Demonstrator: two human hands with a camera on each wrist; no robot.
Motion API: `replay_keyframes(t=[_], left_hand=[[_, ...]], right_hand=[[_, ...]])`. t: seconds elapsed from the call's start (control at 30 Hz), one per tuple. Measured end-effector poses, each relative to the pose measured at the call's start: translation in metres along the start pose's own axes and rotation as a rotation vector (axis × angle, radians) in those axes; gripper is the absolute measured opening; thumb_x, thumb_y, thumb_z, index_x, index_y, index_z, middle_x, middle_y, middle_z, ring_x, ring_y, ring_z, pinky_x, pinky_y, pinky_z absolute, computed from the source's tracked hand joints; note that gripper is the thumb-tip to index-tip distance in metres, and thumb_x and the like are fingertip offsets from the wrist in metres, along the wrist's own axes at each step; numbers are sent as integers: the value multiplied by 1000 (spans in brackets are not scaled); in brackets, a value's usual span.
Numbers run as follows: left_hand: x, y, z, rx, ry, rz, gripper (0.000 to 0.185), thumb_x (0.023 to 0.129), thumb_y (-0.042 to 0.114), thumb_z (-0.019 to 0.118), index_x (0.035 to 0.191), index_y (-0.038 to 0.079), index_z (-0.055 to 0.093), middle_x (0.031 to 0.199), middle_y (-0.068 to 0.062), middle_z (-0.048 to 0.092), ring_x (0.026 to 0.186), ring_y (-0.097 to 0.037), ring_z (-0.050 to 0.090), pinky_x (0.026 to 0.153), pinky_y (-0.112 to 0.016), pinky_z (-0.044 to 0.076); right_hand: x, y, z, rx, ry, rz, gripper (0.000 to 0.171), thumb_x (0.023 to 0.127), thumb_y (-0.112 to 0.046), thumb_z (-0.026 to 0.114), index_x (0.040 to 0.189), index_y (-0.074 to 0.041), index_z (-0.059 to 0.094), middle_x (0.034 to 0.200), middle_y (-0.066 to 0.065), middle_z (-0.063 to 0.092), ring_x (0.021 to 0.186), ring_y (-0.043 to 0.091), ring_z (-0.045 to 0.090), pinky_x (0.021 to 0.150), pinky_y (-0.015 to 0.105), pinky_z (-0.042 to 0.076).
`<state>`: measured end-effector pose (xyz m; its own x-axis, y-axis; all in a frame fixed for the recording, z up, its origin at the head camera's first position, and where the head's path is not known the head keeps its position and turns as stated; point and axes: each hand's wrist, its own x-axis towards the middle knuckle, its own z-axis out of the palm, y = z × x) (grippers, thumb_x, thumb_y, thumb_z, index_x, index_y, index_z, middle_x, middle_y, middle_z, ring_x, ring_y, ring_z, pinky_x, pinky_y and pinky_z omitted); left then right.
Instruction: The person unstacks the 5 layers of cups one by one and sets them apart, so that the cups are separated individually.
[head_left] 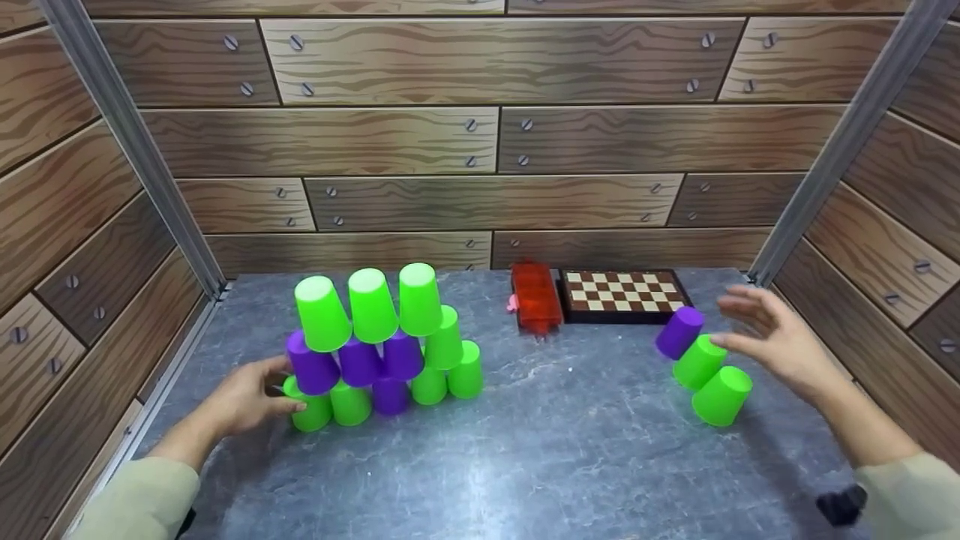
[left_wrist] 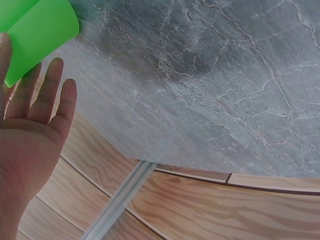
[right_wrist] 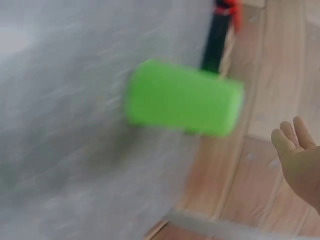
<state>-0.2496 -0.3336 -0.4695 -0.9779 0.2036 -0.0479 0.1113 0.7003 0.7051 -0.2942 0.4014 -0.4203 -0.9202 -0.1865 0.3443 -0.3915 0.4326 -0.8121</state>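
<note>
Grey stone-look table (head_left: 525, 450) is taking up most of the head view, boxed in by wood-plank walls (head_left: 487, 150) with metal corner posts. Landmark: the cup stack (head_left: 375, 345), sitting left of the table's middle. It is leaning, three rows of upside-down cups: green on top, purple in the middle, green with one purple along the bottom, plus a few more green cups tucked against its right side.

Far right of the stack and toward the back wall, a chessboard (head_left: 622, 294) is lying flat, with a red box (head_left: 535, 296) touching its left edge.

Right of the stack, well apart from it, three loose cups are tilting in a short diagonal string: purple cup (head_left: 679, 331) highest, green cup (head_left: 699, 361) under it, second green cup (head_left: 721, 395) lowest. Can't tell whether they are resting on the table.

Left hand (head_left: 251, 397) is pressing against the stack's lower-left corner, fingers straight, touching the bottom-left green cup (head_left: 311, 411); the left wrist view is showing the flat palm (left_wrist: 30, 145) beside that cup (left_wrist: 40, 30).

Right hand (head_left: 772, 341) is hovering just right of the loose cups, fingers spread and relaxed, gripping nothing. Right wrist view is blurred; a green cup (right_wrist: 182, 97) is showing there, apart from the fingers (right_wrist: 292, 137).
</note>
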Motion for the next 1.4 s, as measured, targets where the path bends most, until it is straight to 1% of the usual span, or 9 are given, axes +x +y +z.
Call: replay_keyframes(t=[0.17,0.33,0.5,0.63,0.73,0.9,1.07,1.23,1.4], left_hand=[[0,0,0,1,2,-1,61,87,16,89,140,1,63,122,-18,73,115,-40,69,98,-56,59],[0,0,1,-5,6,2,58,86,16,90,137,3,65,121,-16,74,114,-39,70,98,-56,59],[0,-1,2,-9,5,10,60,86,15,90,138,2,64,120,-16,74,114,-39,70,97,-54,60],[1,-1,1,-8,-2,13,62,86,15,90,140,0,63,121,-18,74,114,-41,70,95,-54,61],[0,-1,1,-10,-4,9,63,86,14,90,141,-1,62,122,-19,73,114,-41,70,95,-54,61],[1,0,0,-10,-5,9,63,85,14,90,139,-1,63,120,-19,73,113,-41,70,94,-53,61],[1,0,1,-16,-2,11,58,86,14,90,137,1,65,120,-17,74,112,-40,70,94,-53,61],[0,0,2,-19,-1,18,58,86,14,90,137,1,65,119,-18,74,112,-40,70,95,-54,61],[0,-1,1,-11,1,16,59,86,15,90,138,2,64,119,-17,74,111,-40,71,95,-54,60]], right_hand=[[35,-49,31,32,-39,-43,71,91,-2,83,152,-6,48,139,4,64,129,9,59,106,17,49],[68,-92,77,103,-102,-111,68,89,1,84,149,-4,52,139,16,65,131,25,62,111,30,50],[94,-132,126,171,-175,-167,65,88,1,85,146,-2,55,136,16,68,132,30,62,113,41,50],[109,-160,163,199,-231,-224,61,88,-1,85,143,0,58,133,15,70,130,31,64,113,43,51],[117,-176,188,182,-255,-249,59,88,-7,87,142,-6,61,132,11,71,127,28,66,111,43,52],[125,-194,223,177,-296,-227,57,89,-15,88,141,-15,64,133,5,71,126,20,65,108,43,55],[130,-200,250,139,-334,-214,57,91,-17,86,143,-15,63,134,4,70,130,22,63,108,41,54],[132,-199,268,125,-363,-197,59,92,-18,86,146,-16,62,136,6,69,130,23,63,108,47,54],[132,-198,277,114,-383,-177,61,92,-21,87,147,-18,62,137,4,68,130,20,63,108,47,54]])
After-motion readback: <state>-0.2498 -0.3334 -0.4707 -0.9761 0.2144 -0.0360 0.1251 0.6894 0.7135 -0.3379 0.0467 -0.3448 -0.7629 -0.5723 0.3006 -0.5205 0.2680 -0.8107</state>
